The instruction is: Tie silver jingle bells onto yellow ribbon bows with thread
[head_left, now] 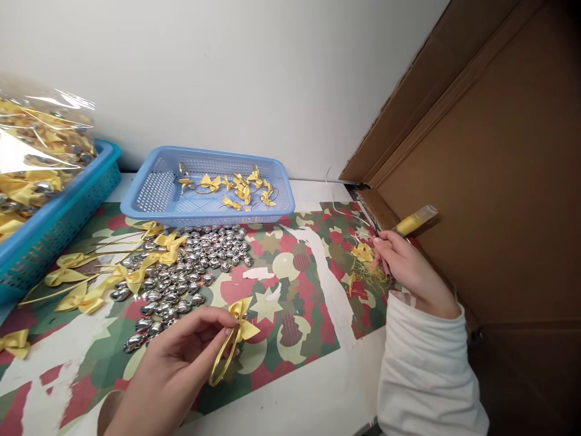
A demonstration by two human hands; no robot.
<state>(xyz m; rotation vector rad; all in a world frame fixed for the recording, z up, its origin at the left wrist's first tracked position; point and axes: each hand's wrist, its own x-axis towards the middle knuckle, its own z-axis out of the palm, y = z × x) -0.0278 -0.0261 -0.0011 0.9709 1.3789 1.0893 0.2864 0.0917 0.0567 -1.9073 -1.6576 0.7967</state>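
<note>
My left hand (181,357) pinches a yellow ribbon bow (244,320) with a looped gold cord (223,362) hanging below the fingers, over the patterned paper. At the right, my right hand (402,260) is closed around a slim tool whose handle is mostly hidden; it looks like small scissors or tweezers. Beside its fingertips lies a heap of yellow thread scraps (370,274). Several silver bells (175,284) are spread to the left, above my left hand. More yellow bows on gold cords (129,277) lie left of the bells.
A blue basket (206,214) holding several bows stands at the back. A teal basket (102,175) at the left carries a clear plastic bag (40,151) of bows and bells. A yellow-filled tube (415,220) leans by the cardboard wall (490,163) at the right.
</note>
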